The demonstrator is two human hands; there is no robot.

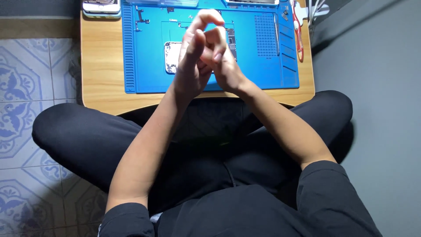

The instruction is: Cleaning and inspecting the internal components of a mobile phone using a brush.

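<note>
Phone (172,57) lay opened on the blue mat (140,66), which covered most of the small wooden table (101,83) over your crossed legs. You had your left hand (189,66) and right hand (221,61) raised together above it, fingers interlaced, gripping no tool or part. Small loose parts (141,19) sat on the mat's far-left area, so by my read the reassembly was not yet done.

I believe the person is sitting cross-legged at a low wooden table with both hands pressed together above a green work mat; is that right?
Not quite: the work mat is blue, not green, as the head view shows. The rest holds: the left hand and right hand meet above it, over the low wooden table.
</note>
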